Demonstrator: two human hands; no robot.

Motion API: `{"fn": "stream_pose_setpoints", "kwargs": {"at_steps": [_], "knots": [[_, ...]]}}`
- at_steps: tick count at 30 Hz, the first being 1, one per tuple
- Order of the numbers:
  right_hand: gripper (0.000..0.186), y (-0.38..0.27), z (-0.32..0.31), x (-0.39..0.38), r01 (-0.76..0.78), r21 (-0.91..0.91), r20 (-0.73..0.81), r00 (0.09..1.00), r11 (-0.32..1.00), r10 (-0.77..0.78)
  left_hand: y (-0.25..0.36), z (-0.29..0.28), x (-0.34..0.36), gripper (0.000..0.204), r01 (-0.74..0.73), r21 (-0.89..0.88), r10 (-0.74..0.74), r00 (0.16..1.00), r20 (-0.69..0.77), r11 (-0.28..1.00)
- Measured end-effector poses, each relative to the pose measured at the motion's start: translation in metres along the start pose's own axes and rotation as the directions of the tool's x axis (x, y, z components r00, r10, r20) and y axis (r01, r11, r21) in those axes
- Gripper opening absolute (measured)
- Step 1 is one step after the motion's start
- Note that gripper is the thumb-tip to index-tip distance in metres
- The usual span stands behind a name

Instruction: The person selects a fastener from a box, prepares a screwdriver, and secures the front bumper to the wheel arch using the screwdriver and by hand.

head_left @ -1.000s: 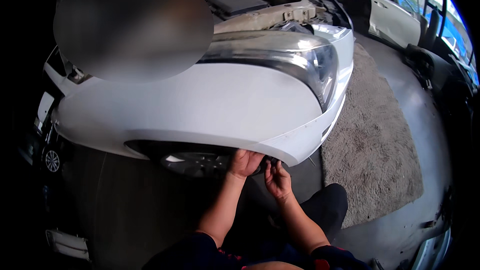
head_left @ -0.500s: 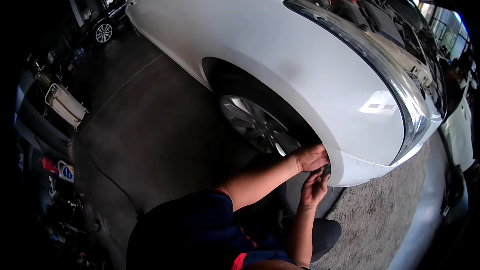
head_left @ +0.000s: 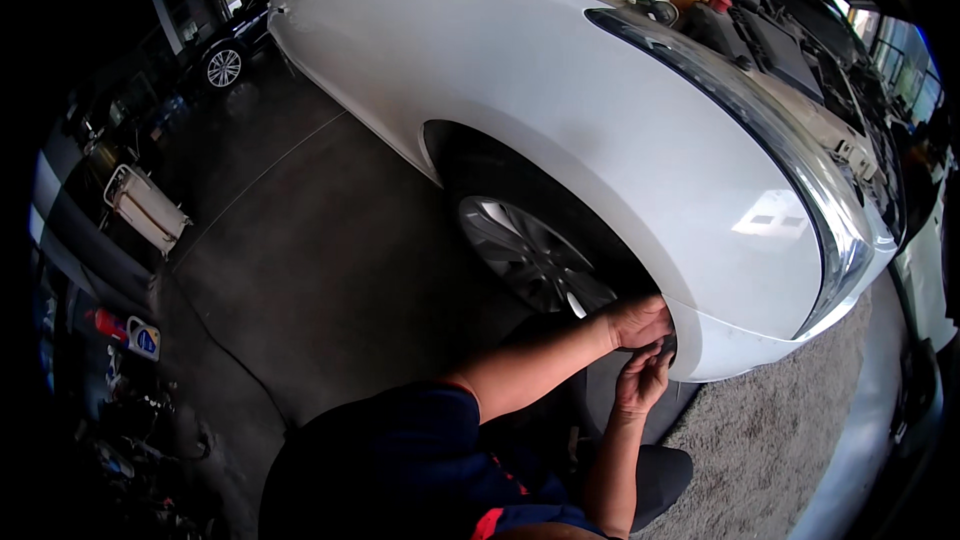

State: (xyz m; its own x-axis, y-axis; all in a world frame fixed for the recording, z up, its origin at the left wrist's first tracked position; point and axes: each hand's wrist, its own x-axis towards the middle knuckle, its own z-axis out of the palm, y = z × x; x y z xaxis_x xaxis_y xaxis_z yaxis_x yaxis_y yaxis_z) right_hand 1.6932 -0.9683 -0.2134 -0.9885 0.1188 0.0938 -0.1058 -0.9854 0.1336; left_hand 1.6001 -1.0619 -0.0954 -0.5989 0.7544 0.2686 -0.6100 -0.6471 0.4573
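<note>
My left hand [head_left: 638,323] reaches into the rear edge of the white bumper [head_left: 725,345] where it meets the fender [head_left: 700,220] at the front wheel arch. Its fingers are bent around that edge, tips hidden. Just below it, my right hand [head_left: 642,380] has its fingers pinched at the dark gap inside the arch; what they hold is too dark to make out. The alloy wheel [head_left: 510,250] with its black tyre sits left of both hands, under the arch.
The headlight [head_left: 840,250] and exposed engine bay [head_left: 720,30] are above right. A grey mat [head_left: 770,440] lies below the bumper. At left are a pale metal object [head_left: 145,208], containers [head_left: 142,338], a cable [head_left: 235,360] and another car's wheel [head_left: 223,68].
My view has swung toward the car's side since a second ago, showing the whole wheel arch. Both hands stay at the arch edge, with little change over the last half second.
</note>
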Motion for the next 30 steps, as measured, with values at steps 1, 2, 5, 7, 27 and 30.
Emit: {"fn": "stream_pose_setpoints", "kwargs": {"at_steps": [1, 2, 5, 7, 27, 30], "knots": [[0.037, 0.001, 0.001, 0.001, -0.011, 0.001, -0.002, 1.000, 1.000, 0.011, 0.000, -0.002, 0.000, 0.041, -0.004, -0.006, 0.004, 1.000, 0.000, 1.000], [0.035, 0.001, 0.002, 0.002, 0.005, -0.020, -0.017, 1.000, 1.000, -0.005, 0.002, -0.004, 0.001, 0.040, -0.008, -0.005, 0.008, 1.000, 0.016, 1.000], [0.035, 0.009, 0.012, -0.003, -0.025, -0.037, 0.010, 1.000, 0.999, 0.026, 0.007, -0.003, -0.008, 0.041, -0.024, 0.017, 0.024, 1.000, -0.005, 1.000], [0.037, 0.006, 0.014, -0.005, -0.043, 0.027, 0.037, 0.998, 0.999, 0.042, 0.003, 0.003, -0.002, 0.042, -0.017, 0.016, 0.018, 1.000, -0.014, 1.000], [0.036, 0.018, 0.014, 0.001, 0.043, -0.079, -0.123, 0.991, 0.996, -0.053, 0.026, 0.005, 0.002, 0.057, 0.048, 0.130, -0.048, 0.999, 0.001, 0.990], [0.038, 0.015, 0.015, -0.005, 0.041, -0.143, -0.114, 0.992, 0.989, -0.057, 0.025, 0.006, 0.004, 0.059, 0.066, 0.168, -0.075, 0.996, 0.046, 0.984]]}}
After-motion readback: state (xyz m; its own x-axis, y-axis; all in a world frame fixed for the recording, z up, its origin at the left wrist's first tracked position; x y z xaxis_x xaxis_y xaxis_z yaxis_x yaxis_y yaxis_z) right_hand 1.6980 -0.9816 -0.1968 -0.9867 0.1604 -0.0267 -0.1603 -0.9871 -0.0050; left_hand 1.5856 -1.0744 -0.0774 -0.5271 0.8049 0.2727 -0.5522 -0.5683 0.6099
